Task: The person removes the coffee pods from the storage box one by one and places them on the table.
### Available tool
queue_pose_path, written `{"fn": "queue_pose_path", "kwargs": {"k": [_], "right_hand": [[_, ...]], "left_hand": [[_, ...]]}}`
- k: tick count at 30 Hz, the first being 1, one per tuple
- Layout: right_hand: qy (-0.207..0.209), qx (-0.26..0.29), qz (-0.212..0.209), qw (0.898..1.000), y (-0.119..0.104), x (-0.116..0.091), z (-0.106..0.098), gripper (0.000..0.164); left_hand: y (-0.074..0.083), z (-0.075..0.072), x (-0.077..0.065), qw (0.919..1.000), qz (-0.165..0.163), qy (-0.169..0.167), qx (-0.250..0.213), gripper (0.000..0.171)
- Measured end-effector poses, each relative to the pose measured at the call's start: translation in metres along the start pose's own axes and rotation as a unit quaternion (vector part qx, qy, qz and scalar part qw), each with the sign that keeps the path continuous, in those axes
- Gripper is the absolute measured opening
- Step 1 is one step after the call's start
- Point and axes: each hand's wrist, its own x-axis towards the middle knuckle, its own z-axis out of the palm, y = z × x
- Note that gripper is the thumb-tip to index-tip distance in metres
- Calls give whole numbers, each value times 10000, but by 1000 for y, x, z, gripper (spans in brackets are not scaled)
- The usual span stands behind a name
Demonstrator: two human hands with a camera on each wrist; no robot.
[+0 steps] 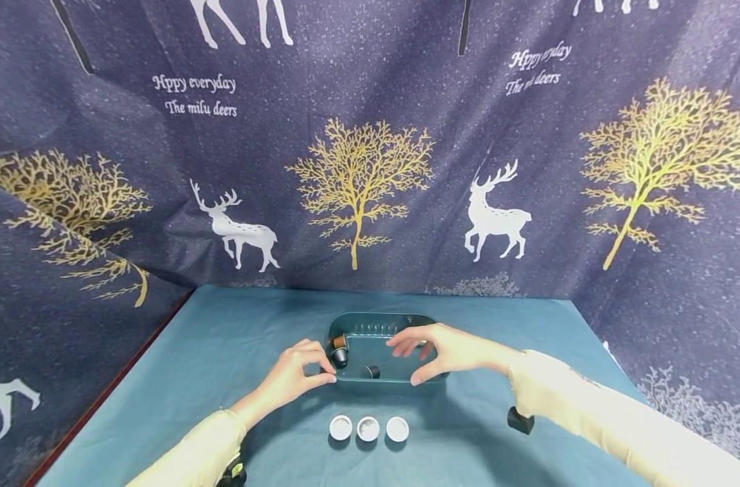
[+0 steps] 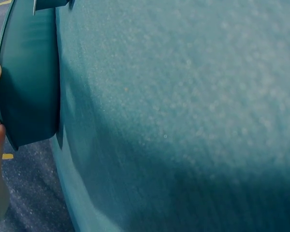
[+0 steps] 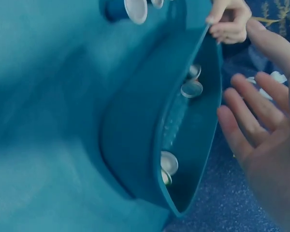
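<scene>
A dark green plastic bin (image 1: 382, 380) with rounded corners sits on the cloth in front of me. My left hand (image 1: 299, 372) pinches its rim at the near left corner between thumb and fingers. In the right wrist view that same hand (image 3: 232, 19) grips the far end of the rim. My right hand (image 1: 440, 348) hovers over the bin's right side, fingers spread and holding nothing. Inside lie a brown coffee capsule (image 1: 340, 341), a black one (image 1: 339, 357) and another dark capsule (image 1: 371, 372). More capsules (image 3: 169, 163) lie at the bin's right end, partly hidden by my right hand in the head view.
Three small white round cups, the left (image 1: 340, 427), middle (image 1: 368, 429) and right (image 1: 397, 429), stand in a row before the bin. A teal cloth (image 1: 254, 318) covers the table. Behind hangs a dark blue curtain (image 1: 370, 88) with deer and trees.
</scene>
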Motion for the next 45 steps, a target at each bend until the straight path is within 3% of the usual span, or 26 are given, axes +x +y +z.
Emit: {"fn": "queue_pose_path", "kwargs": {"k": [9,15,27,31,45], "right_hand": [[-700,-198,106,9973,14,29,-18,57],[-932,-317,318,9946,23,52,-19,54],[-1408,-825,257,9863,35,94,-8,51],[-1649,-740,354,9829,36,106,-1,46],[-1993,-755,652,9749,44,122,20,38]], "left_hand": [[-1,0,0,10000,27,-12,-22,18],[0,-1,1,10000,46,-41,-32,15],[-1,-1,4,10000,59,-70,13,13],[-1,-1,2,10000,45,-61,31,13],[-2,0,1,9999,-12,-90,64,14]]}}
